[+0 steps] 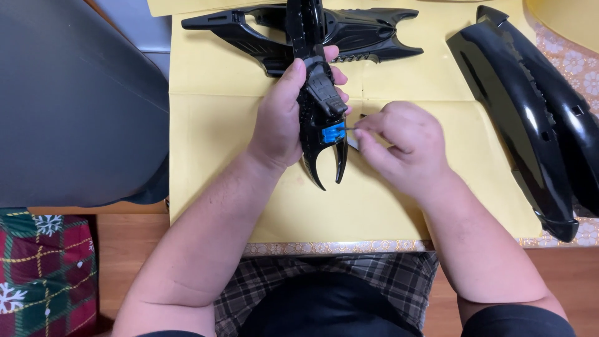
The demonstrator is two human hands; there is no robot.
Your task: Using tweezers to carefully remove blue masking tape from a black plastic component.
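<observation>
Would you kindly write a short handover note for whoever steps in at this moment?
Left hand: grips the glossy black plastic clawed model part upright over the yellow paper sheet.
Right hand: pinches a thin metal tool, its tip at the small blue piece on the part.
Nearby: a black winged plastic body behind, a long black curved plastic shell to the right.
Done: blue piece sits on the part. Left: whether it is fixed cannot be told.
</observation>
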